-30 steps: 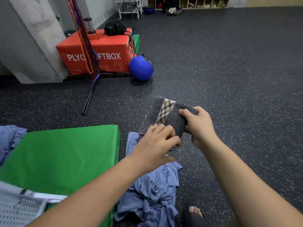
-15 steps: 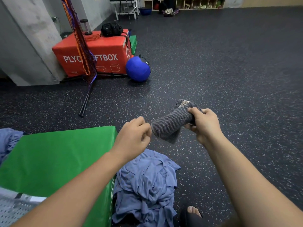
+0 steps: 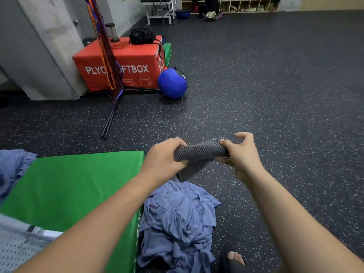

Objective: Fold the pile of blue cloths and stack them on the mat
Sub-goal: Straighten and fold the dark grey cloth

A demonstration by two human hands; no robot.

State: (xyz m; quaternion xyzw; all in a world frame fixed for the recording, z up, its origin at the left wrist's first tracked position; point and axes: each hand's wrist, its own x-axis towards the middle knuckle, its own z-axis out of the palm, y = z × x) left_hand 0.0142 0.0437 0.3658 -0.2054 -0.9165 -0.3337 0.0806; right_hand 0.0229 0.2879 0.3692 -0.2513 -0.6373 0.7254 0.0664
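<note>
Both the left hand (image 3: 163, 156) and right hand (image 3: 241, 152) grip a grey cloth (image 3: 199, 154) above the blue pile (image 3: 177, 223), beside the green mat (image 3: 69, 188).

Soft, even indoor light falls from overhead. Far beyond the left hand (image 3: 161, 160), the round blue ball (image 3: 172, 83) casts a faint shadow on the dark speckled rubber floor (image 3: 275, 95), which has a dull sheen. The grey ribbed cloth (image 3: 199, 152), gripped by the left hand and the right hand (image 3: 242, 154), looks sharp. The forearms nearest the camera blur, and the picture's edges bend.
</note>
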